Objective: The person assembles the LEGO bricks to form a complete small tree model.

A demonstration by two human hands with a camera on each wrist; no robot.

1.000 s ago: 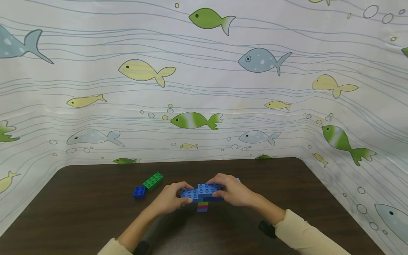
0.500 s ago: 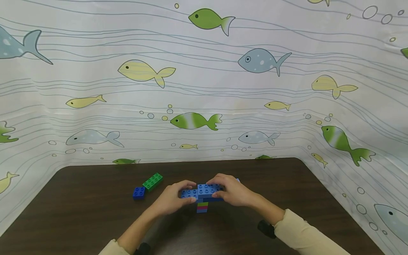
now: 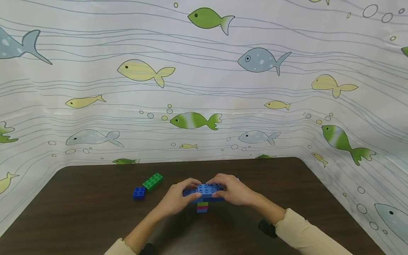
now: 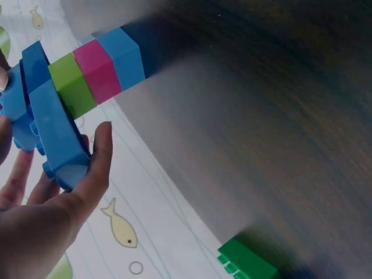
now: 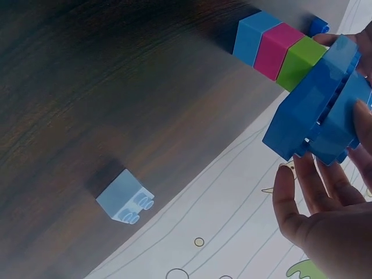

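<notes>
A small toy brick tower stands mid-table, its narrow column made of stacked blue, magenta and lime green bricks. Two long blue bricks lie side by side across the column: a lighter left one and a darker right one. Straddling both from above is a light blue eight-stud brick. My right hand grips this top brick's right part between thumb and fingers. My left hand holds the left crosswise brick, thumb in front and fingers behind, with its fingertips right at the top brick's left end.
Left of the tower lie a green eight-stud brick and a dark blue four-stud brick. A loose light blue brick rests on the dark table behind my right hand. Fish-patterned cloth surrounds the table's back and sides.
My left hand has slid rightward along the left blue brick, up to the top brick's end. The right hand and the tower have stayed in place.
</notes>
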